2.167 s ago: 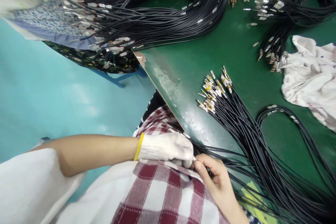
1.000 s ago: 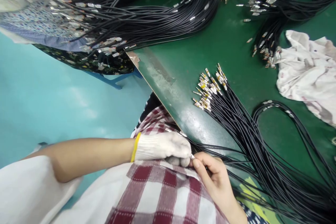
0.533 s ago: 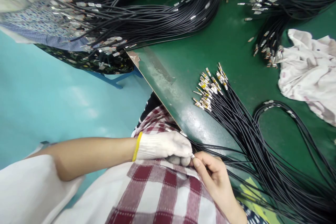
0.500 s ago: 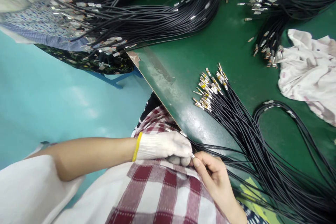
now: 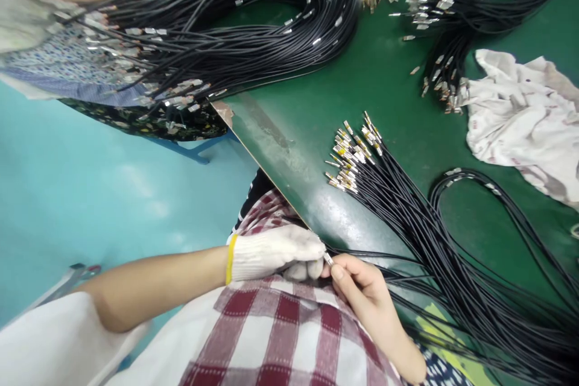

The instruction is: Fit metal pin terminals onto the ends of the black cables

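My left hand, in a white knit glove with a yellow cuff, is closed round a cable end near the table's edge. A small metal connector shows between the two hands. My right hand, bare, pinches that connector between thumb and forefinger. Both hands are above the checked apron. Just right of them, black cables lie on the green table in a thick bundle, their metal and yellow-marked ends fanned out toward the upper left.
A large coil of black cables hangs over the table corner onto another person's lap. Another cable bundle lies at upper right, beside a crumpled white cloth. Something yellow-green lies under cables at lower right.
The view has shifted slightly, so the table items appear farther left. More of the connector shows between my hands, and both hands keep their grip.
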A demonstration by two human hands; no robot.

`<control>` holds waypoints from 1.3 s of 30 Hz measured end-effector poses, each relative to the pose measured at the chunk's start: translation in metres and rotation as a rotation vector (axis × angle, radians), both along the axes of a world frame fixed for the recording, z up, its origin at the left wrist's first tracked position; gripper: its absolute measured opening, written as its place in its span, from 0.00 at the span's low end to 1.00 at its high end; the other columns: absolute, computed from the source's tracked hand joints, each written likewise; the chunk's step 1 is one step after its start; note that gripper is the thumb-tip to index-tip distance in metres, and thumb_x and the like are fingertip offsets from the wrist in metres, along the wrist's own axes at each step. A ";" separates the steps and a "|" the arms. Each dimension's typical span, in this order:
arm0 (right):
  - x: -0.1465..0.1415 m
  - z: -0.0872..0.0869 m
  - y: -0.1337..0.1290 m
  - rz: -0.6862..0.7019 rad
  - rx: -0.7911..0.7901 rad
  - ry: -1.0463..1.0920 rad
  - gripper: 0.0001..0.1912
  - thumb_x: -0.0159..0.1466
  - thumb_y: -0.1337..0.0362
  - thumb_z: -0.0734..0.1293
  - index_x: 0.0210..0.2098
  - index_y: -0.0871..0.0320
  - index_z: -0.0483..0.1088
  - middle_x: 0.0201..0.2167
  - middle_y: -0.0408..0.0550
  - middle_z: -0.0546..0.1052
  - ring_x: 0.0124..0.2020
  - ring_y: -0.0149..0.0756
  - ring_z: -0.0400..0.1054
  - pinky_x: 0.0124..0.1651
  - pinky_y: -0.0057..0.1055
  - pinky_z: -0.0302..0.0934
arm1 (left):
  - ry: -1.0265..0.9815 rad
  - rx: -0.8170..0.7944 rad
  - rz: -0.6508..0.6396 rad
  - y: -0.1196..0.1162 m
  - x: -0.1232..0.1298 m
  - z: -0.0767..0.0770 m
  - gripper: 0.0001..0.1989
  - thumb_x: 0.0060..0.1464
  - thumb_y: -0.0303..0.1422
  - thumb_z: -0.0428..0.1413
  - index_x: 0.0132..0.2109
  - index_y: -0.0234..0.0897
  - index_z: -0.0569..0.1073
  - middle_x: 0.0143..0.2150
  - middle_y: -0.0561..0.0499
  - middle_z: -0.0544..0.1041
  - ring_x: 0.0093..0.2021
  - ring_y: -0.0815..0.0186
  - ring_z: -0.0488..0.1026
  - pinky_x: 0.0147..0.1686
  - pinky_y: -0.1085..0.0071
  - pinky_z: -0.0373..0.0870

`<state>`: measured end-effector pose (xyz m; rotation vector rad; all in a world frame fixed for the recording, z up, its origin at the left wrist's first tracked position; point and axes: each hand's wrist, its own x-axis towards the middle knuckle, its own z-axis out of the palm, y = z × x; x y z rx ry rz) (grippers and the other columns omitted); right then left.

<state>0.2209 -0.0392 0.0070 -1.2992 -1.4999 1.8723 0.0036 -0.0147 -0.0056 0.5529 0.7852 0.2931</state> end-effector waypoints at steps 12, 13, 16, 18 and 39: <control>0.007 -0.003 0.049 0.171 0.865 -0.529 0.15 0.71 0.54 0.65 0.46 0.57 0.78 0.40 0.52 0.79 0.41 0.41 0.72 0.44 0.35 0.66 | 0.774 0.479 -0.034 0.017 -0.020 0.025 0.13 0.60 0.35 0.46 0.29 0.38 0.68 0.27 0.55 0.69 0.31 0.67 0.63 0.32 0.71 0.58; 0.012 -0.005 0.057 0.041 0.894 -0.660 0.13 0.71 0.56 0.65 0.43 0.58 0.78 0.39 0.53 0.79 0.41 0.41 0.72 0.45 0.37 0.66 | 0.768 0.469 -0.058 0.017 -0.019 0.025 0.13 0.60 0.34 0.46 0.29 0.38 0.69 0.27 0.55 0.69 0.30 0.67 0.63 0.32 0.71 0.59; 0.026 -0.015 0.076 -0.032 0.960 -0.938 0.10 0.69 0.61 0.67 0.39 0.59 0.78 0.37 0.54 0.80 0.39 0.44 0.72 0.42 0.38 0.64 | 0.736 0.460 -0.098 0.018 -0.014 0.025 0.12 0.60 0.34 0.46 0.29 0.38 0.68 0.27 0.56 0.68 0.30 0.68 0.64 0.32 0.71 0.59; 0.031 -0.018 0.080 -0.032 0.976 -0.916 0.08 0.69 0.62 0.67 0.37 0.59 0.77 0.36 0.52 0.80 0.38 0.43 0.73 0.42 0.37 0.63 | 0.707 0.481 -0.112 0.020 -0.012 0.027 0.12 0.60 0.35 0.46 0.29 0.39 0.67 0.28 0.56 0.68 0.31 0.68 0.64 0.33 0.71 0.59; -0.010 0.015 0.043 0.230 0.424 -0.317 0.14 0.74 0.63 0.58 0.38 0.56 0.74 0.33 0.46 0.79 0.33 0.35 0.71 0.39 0.31 0.62 | 0.606 0.587 -0.150 0.020 0.000 0.025 0.13 0.62 0.36 0.46 0.30 0.38 0.67 0.28 0.57 0.67 0.31 0.69 0.64 0.33 0.72 0.58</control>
